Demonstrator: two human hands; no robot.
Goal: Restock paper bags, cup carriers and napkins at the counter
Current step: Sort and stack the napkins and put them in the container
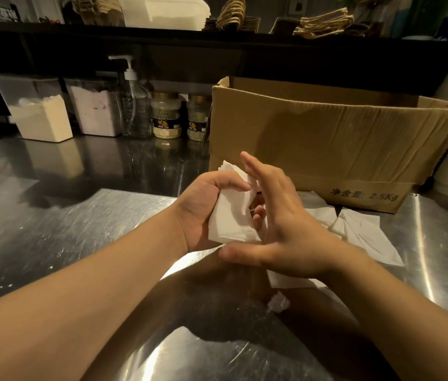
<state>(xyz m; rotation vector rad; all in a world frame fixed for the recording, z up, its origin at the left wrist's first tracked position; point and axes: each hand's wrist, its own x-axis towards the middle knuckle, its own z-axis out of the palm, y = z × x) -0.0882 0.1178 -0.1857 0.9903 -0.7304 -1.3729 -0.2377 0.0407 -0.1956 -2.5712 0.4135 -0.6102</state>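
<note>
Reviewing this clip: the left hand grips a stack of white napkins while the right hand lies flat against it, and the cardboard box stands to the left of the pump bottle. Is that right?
Not quite. The head view shows the cardboard box to the right of the pump bottle, not the left. The rest holds: the left hand grips the stack of white napkins, and the right hand, fingers straight, lies flat against it.

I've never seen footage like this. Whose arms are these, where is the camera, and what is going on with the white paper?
No machine here: these are a person's bare arms, filmed by a camera worn on their head, looking down at a steel counter. The left hand holds a stack of white napkins in its grip, while the right hand, fingers straight, presses against the stack's side. More loose napkins lie on the counter beside an open cardboard box. Behind stand powder containers, a pump bottle and two jars.
</note>
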